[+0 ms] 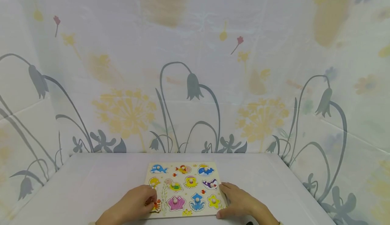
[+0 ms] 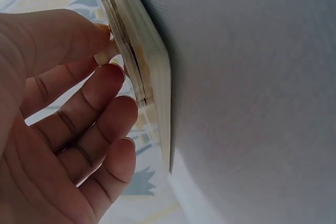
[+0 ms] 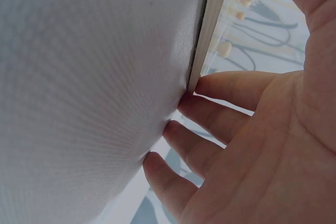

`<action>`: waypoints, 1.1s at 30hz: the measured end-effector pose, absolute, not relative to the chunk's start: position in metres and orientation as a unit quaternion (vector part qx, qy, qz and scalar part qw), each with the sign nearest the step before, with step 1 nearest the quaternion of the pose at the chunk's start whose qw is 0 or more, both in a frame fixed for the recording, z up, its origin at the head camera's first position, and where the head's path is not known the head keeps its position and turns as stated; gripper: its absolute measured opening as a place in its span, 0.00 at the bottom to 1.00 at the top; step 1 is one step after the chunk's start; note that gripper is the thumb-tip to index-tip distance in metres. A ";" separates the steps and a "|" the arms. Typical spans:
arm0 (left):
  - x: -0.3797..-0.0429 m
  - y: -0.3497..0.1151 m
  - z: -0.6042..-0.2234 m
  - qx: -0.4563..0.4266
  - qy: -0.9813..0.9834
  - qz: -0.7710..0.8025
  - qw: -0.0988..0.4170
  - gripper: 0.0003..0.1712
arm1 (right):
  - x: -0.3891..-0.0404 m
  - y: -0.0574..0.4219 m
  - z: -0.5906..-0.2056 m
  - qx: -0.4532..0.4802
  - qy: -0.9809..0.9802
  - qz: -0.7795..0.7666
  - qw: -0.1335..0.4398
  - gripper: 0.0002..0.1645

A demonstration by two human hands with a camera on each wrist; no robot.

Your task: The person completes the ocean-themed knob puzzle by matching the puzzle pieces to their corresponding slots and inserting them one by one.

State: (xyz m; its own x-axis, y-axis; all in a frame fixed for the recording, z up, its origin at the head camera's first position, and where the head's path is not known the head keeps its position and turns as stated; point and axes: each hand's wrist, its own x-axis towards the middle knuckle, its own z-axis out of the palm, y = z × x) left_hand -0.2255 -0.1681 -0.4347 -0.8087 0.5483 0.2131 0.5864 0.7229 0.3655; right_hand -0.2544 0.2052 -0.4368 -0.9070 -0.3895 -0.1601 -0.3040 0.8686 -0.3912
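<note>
A wooden peg puzzle board (image 1: 174, 213) with sea-animal pieces lies flat on the white table. My left hand (image 1: 136, 202) is at its near left corner, thumb and index finger pinching the wooden knob (image 2: 103, 57) of an orange-red puzzle piece (image 1: 157, 206), which looks like a crab or lobster. The hand covers part of that piece. In the left wrist view the piece sits at the board's surface, slightly tilted. My right hand (image 1: 240, 200) rests at the board's right edge, its fingertips (image 3: 177, 129) on the table and one touching the board's side.
Other knobbed pieces sit in the board, among them a pink shell (image 1: 176, 203), a blue squid (image 1: 197, 203), a yellow starfish (image 1: 214, 201) and a purple-and-white whale (image 1: 210, 184). A flower-printed curtain (image 1: 195, 116) hangs behind the table (image 1: 100, 177). A small dark object (image 1: 250, 223) shows at the bottom edge.
</note>
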 end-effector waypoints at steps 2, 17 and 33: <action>-0.224 -0.166 -0.434 -0.302 -0.928 -0.213 0.039 0.07 | -0.254 0.205 -0.437 -0.180 0.960 -0.181 0.119 0.61; -0.221 -0.165 -0.432 -0.290 -0.931 -0.221 0.016 0.06 | -0.253 0.205 -0.436 -0.182 0.959 -0.183 0.119 0.61; -0.223 -0.165 -0.434 -0.289 -0.933 -0.214 0.008 0.06 | -0.252 0.205 -0.435 -0.175 0.958 -0.190 0.124 0.61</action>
